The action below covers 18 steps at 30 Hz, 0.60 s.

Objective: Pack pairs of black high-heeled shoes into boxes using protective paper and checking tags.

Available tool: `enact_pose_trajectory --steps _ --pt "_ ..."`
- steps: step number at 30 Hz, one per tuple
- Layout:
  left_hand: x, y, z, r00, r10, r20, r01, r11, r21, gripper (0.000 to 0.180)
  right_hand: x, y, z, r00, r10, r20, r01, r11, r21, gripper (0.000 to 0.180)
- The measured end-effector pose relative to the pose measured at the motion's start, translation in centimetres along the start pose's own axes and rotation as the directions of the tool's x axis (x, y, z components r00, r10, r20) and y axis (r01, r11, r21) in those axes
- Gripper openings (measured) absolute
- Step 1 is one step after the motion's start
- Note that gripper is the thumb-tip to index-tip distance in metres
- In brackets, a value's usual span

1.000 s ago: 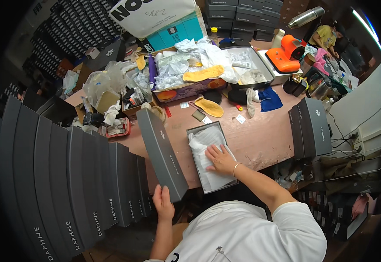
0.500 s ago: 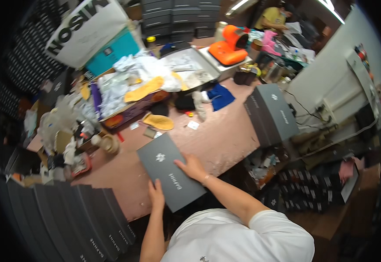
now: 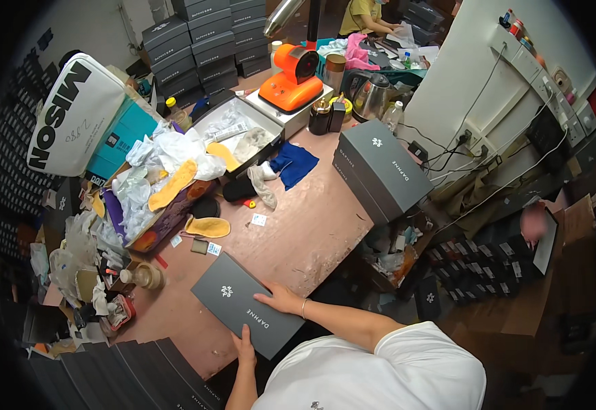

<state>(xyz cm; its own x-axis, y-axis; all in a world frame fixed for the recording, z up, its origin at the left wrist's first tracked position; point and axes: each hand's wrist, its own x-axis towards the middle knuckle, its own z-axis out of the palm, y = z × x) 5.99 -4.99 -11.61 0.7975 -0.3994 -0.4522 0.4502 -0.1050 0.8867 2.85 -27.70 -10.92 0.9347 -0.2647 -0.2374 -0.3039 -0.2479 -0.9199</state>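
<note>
Hands both on one closed grey shoebox (image 3: 248, 305) at near table (image 3: 311, 232) edge, left hand (image 3: 244, 345) gripping its near edge, right hand (image 3: 281, 299) flat on lid, two stacked grey boxes (image 3: 380, 167) far right, two yellow insoles (image 3: 208, 226) left, one orange machine (image 3: 295, 72) far.

Bare tabletop (image 3: 298, 232) lies open ahead of my right hand (image 3: 281, 299). To my left, a small bottle (image 3: 142, 275) and cluttered wrappers (image 3: 93, 287) crowd the way; stacked grey boxes (image 3: 380, 171) block the right.
</note>
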Motion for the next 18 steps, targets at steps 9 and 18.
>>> enact_pose_trajectory --steps 9,18 --pt "1.3 16.4 17.3 0.69 0.33 0.644 -0.109 0.927 -0.359 0.079 -7.0 -8.9 -30.6 0.975 0.195 -0.102 -0.093 0.786 0.611 0.065" --pt "1.3 14.1 16.3 0.654 0.158 0.739 -0.384 0.912 0.145 0.057 -7.4 -3.1 -57.1 0.765 0.439 -0.471 -0.514 0.857 -0.036 0.054"
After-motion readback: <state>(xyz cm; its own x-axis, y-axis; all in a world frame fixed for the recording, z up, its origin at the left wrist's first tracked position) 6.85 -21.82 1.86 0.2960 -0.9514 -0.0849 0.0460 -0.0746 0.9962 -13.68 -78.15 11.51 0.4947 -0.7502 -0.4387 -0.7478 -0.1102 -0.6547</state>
